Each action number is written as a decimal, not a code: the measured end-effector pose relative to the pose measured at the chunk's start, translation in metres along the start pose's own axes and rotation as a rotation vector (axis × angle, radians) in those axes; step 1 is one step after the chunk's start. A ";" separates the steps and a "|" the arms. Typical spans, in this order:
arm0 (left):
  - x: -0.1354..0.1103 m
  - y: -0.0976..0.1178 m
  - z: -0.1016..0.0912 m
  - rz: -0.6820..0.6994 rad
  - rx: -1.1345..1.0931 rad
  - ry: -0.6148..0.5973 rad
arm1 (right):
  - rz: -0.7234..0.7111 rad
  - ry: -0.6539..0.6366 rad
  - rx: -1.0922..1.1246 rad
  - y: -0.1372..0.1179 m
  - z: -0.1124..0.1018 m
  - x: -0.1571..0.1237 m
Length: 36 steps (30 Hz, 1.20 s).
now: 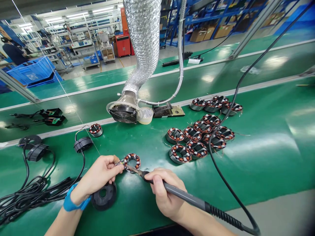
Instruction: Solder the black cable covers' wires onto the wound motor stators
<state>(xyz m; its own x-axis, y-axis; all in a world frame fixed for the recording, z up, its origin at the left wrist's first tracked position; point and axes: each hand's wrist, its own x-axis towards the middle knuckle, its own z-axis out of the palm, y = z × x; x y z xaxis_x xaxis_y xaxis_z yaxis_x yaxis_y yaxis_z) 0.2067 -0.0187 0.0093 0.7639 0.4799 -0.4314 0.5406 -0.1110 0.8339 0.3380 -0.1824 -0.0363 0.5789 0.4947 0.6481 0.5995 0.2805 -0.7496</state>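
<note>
My right hand (167, 191) is closed around the grey handle of a soldering iron (183, 195). Its tip touches, or nearly touches, the lower left edge of a motor stator (132, 163) wound with copper wire. At the stator's left side, my left hand (107, 172) pinches thin coloured wires (120, 162) that lead to it; the fingertips partly cover them. A blue band (75, 198) circles my left wrist. Below that hand lies a round black cover (104, 196) with a hole in it, partly hidden by the wrist.
Several stators (197, 149) stand grouped at the right. A fume extractor (123, 111) on a silver duct hangs at the back, beside a small round tub (145, 115) and a metal stand (169, 110). Black cables (36, 193) lie coiled at left. The iron's cord (222, 173) arches across the right.
</note>
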 end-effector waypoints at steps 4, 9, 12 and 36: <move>0.000 0.000 0.000 0.005 0.000 -0.006 | 0.001 0.006 0.002 0.000 0.000 0.000; -0.001 0.002 0.001 0.004 0.001 0.005 | -0.013 0.010 -0.019 0.000 -0.001 0.002; -0.001 0.002 0.001 0.010 0.005 0.009 | -0.007 0.004 -0.019 0.000 -0.001 0.001; -0.005 0.004 -0.011 0.017 -0.023 -0.053 | -0.013 -0.551 -0.152 0.030 0.026 0.016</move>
<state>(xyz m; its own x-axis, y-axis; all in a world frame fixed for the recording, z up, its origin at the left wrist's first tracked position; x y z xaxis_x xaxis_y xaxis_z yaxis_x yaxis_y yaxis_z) 0.2018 -0.0121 0.0185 0.7908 0.4313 -0.4343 0.5197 -0.0984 0.8487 0.3511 -0.1451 -0.0519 0.2220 0.8591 0.4612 0.7012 0.1880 -0.6878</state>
